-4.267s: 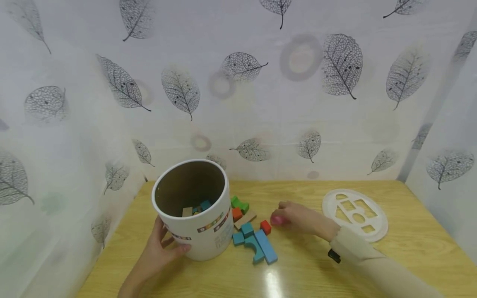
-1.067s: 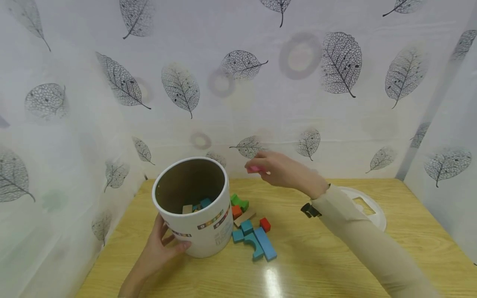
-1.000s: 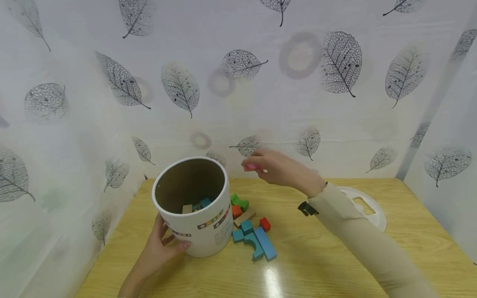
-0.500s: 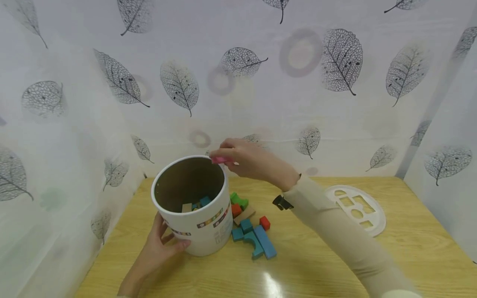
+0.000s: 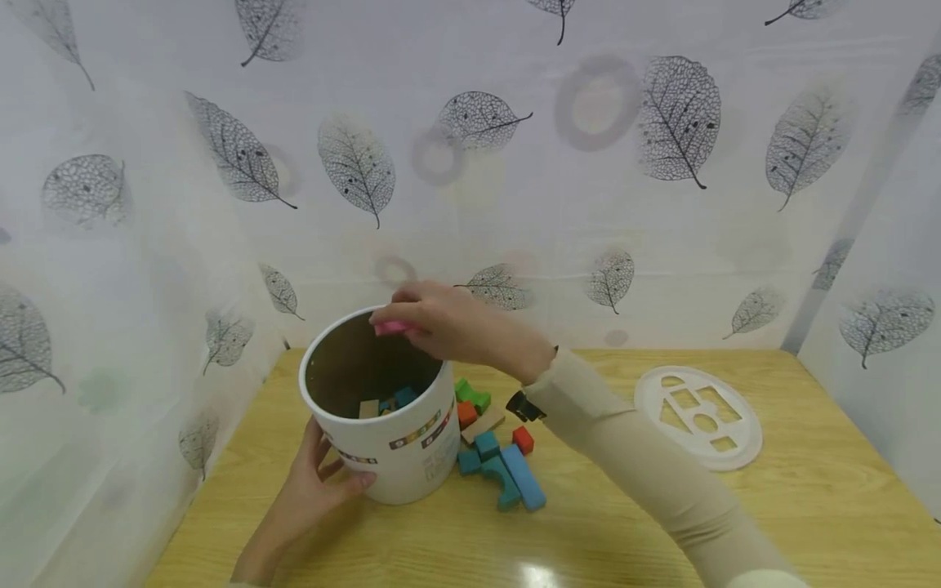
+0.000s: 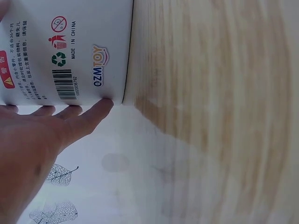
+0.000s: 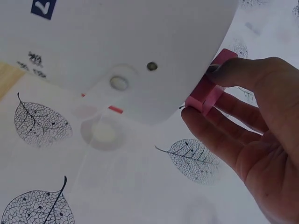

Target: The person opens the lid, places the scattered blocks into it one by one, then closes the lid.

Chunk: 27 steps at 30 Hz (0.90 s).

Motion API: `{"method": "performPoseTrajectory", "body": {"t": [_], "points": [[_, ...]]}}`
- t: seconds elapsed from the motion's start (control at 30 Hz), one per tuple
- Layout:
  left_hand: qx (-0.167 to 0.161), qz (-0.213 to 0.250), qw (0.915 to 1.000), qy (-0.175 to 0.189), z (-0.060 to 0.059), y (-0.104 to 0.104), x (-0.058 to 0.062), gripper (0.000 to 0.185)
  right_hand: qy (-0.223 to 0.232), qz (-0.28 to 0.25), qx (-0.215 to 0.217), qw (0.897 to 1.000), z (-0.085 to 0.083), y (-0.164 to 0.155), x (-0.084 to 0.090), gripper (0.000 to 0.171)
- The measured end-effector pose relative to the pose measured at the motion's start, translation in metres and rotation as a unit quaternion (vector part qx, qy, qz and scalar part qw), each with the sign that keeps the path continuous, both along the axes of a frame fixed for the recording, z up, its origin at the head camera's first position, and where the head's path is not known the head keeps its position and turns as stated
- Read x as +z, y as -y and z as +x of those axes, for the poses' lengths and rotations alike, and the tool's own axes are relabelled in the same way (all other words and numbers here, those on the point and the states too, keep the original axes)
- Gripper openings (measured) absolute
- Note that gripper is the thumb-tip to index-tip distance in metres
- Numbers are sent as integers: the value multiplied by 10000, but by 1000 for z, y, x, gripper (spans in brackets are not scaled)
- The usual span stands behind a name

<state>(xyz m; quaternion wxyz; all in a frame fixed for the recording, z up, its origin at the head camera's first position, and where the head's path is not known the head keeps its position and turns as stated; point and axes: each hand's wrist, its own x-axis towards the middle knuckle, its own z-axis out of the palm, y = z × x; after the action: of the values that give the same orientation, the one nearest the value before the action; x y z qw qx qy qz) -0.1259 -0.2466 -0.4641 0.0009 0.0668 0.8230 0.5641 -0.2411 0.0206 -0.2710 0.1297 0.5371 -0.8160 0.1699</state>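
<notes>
Fingers and thumb of the right hand [image 5: 452, 322] pinch a pink block [image 5: 393, 327], held up at the mouth of the white bucket [image 5: 400, 474]. Lower down, the left hand [image 5: 316, 483] grips the bucket's outer wall, thumb spread apart from its fingers. Inside I can make out a tan block [image 5: 369, 409] and a blue one [image 5: 405, 397]. On the wooden table [image 5: 588, 539], just beside the bucket, lie a green block [image 5: 472, 398], a red block [image 5: 523, 440] and a long blue bar [image 5: 524, 478]; a round white board [image 5: 689, 438] with cut-out shapes lies farther right.
</notes>
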Motion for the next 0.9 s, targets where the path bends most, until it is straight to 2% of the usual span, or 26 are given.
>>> {"method": "performPoseTrajectory", "body": {"t": [0.13, 0.37, 0.9], "points": [[-35, -12, 9999, -119, 1, 1, 0, 116, -110, -32, 86, 9999, 3, 8, 2, 33], [-29, -7, 10000, -43, 1, -1, 3, 114, -347, 16, 203, 9992, 3, 20, -1, 29], [-48, -67, 9999, -94, 1, 0, 3, 113, 37, 211, 127, 9997, 3, 24, -4, 35]]}}
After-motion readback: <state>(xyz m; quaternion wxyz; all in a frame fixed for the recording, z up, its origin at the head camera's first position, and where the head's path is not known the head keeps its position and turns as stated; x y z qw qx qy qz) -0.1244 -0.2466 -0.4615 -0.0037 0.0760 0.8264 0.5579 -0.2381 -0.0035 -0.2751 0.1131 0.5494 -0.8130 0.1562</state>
